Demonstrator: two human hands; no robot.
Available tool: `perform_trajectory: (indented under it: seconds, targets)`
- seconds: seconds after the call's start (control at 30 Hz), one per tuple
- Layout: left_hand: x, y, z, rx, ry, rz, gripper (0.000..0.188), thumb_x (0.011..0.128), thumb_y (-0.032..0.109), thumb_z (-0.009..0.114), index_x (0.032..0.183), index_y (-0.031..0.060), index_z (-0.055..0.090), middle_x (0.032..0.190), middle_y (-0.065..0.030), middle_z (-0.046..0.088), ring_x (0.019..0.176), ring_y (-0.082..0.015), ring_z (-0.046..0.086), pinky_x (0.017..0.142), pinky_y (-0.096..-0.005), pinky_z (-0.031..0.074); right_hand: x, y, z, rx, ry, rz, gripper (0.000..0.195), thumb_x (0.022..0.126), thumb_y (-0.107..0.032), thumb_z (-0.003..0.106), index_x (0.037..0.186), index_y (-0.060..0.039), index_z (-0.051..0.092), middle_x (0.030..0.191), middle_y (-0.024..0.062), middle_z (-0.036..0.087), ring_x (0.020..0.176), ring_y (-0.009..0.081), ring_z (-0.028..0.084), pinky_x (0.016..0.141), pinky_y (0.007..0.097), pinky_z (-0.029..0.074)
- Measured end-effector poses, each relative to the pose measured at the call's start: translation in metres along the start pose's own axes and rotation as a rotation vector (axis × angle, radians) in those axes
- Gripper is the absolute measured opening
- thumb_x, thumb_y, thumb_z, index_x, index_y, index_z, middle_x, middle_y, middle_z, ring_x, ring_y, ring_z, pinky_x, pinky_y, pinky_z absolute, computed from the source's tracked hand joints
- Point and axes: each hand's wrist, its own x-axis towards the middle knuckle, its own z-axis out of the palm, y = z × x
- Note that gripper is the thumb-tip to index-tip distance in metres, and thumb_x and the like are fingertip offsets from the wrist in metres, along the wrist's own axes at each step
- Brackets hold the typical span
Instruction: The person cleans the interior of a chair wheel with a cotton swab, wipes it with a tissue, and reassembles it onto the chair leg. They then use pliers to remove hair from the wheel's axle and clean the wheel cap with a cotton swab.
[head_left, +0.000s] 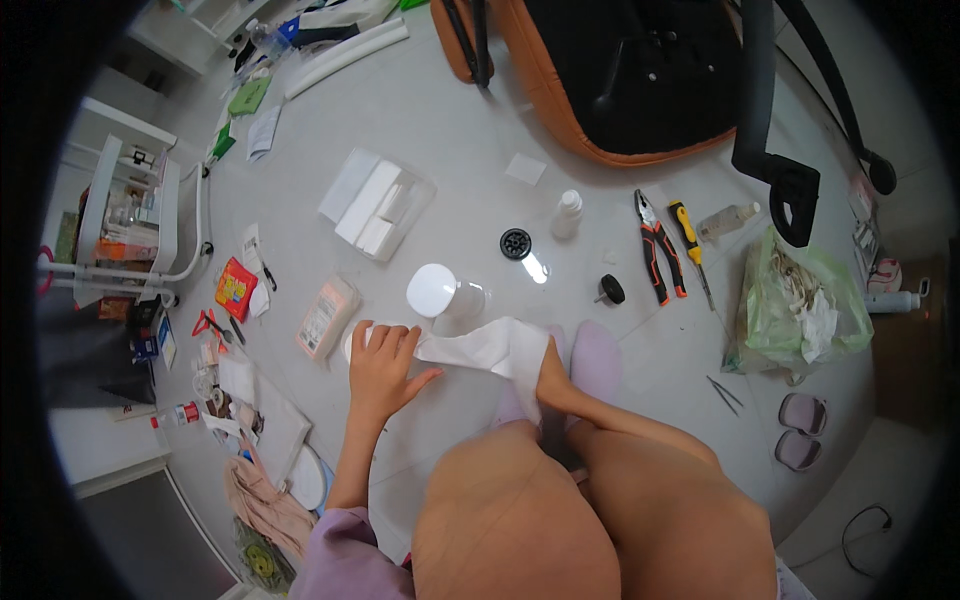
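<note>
A white sheet of soft wipe or tissue (491, 346) stretches between my two hands, low over the floor by my feet. My left hand (382, 367) lies on a white roll at the sheet's left end, fingers bent over it and thumb apart. My right hand (553, 379) is at the sheet's right end, its fingers mostly hidden behind the material. Just beyond the sheet stands a clear container with a white lid (431, 290). A black caster wheel (515, 244) lies farther out, and another black caster (613, 289) with a metal stem lies to its right.
Pliers (660, 255), a yellow-black screwdriver (688, 238), a white spray bottle (568, 214) and tweezers (724, 396) are on the tiled floor. A green plastic bag (799, 307) stands right. An orange chair (622, 82) lies overturned at the top. A clear box with white blocks (379, 206) and a wipes pack (328, 319) sit left.
</note>
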Motion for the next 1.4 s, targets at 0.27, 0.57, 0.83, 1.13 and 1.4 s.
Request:
perform_trajectory:
  seconds: [0.27, 0.57, 0.83, 1.13, 1.4]
  targets:
    - [0.001, -0.002, 0.001, -0.011, -0.014, 0.033, 0.054, 0.055, 0.028, 0.082, 0.099, 0.0050, 0.063, 0.090, -0.0042, 0.057, 0.088, -0.0225, 0.053, 0.091, -0.0462, 0.037, 0.022, -0.005, -0.010, 0.084, -0.550, 0.712, 0.058, 0.081, -0.049, 0.065, 0.098, 0.0063, 0.062, 0.083, 0.0115, 0.066, 0.074, 0.0214, 0.061, 0.070, 0.0331, 0.049]
    - [-0.005, -0.009, 0.005, 0.020, -0.022, 0.062, 0.052, 0.053, 0.024, 0.083, 0.097, 0.0070, 0.061, 0.089, -0.0032, 0.056, 0.089, -0.0202, 0.054, 0.094, -0.0450, 0.038, 0.006, -0.014, -0.007, -0.560, -0.571, 0.084, 0.024, 0.080, -0.016, 0.053, 0.093, 0.0022, 0.062, 0.079, 0.0235, 0.064, 0.071, 0.0404, 0.062, 0.067, 0.0451, 0.048]
    - [-0.004, -0.012, 0.011, 0.035, 0.025, 0.051, 0.034, 0.060, 0.023, 0.080, 0.083, 0.0089, 0.059, 0.083, -0.0002, 0.056, 0.090, -0.0169, 0.055, 0.098, -0.0416, 0.039, 0.012, -0.058, -0.011, -0.676, -0.525, 0.359, 0.035, 0.089, -0.031, 0.059, 0.097, 0.0035, 0.061, 0.072, 0.0237, 0.063, 0.064, 0.0365, 0.061, 0.060, 0.0426, 0.046]
    - [-0.008, -0.007, 0.018, 0.134, 0.083, 0.051, 0.011, 0.066, 0.004, 0.063, 0.072, 0.0100, 0.056, 0.077, 0.0004, 0.052, 0.087, -0.0161, 0.054, 0.095, -0.0398, 0.042, -0.004, -0.095, -0.019, -0.814, -0.607, 0.178, 0.040, 0.096, -0.027, 0.052, 0.072, 0.0046, 0.057, 0.053, 0.0223, 0.050, 0.046, 0.0379, 0.046, 0.047, 0.0425, 0.038]
    - [-0.001, -0.015, 0.011, 0.118, -0.047, 0.047, 0.025, 0.065, 0.012, 0.069, 0.089, 0.0080, 0.063, 0.092, -0.0012, 0.057, 0.095, -0.0175, 0.054, 0.099, -0.0428, 0.038, -0.052, -0.082, -0.119, -0.678, -0.369, 0.460, 0.022, 0.090, -0.019, 0.061, 0.084, 0.0021, 0.060, 0.054, 0.0126, 0.050, 0.048, 0.0168, 0.045, 0.048, 0.0336, 0.038]
